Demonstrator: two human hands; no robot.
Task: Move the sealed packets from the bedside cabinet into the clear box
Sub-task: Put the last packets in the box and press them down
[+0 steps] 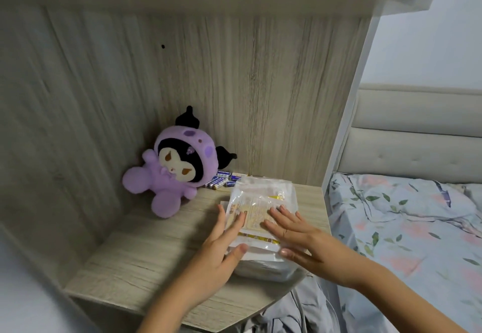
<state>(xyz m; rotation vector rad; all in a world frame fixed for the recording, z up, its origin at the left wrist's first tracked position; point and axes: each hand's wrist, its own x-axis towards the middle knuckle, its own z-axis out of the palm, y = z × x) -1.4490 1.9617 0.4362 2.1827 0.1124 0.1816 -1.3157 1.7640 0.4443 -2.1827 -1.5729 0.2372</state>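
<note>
A stack of sealed clear packets with yellow and white printed inserts lies on the right half of the wooden bedside cabinet, reaching to its front edge. My left hand rests flat against the stack's left side, fingers spread, thumb on the front edge. My right hand lies flat on top of the stack at its right, fingers apart. Neither hand has closed around a packet. No clear box is in view.
A purple plush toy sits against the cabinet's back left corner. Several small batteries lie behind the packets by the back panel. A bed with floral bedding and a padded headboard stands to the right. Grey cloth hangs below the cabinet.
</note>
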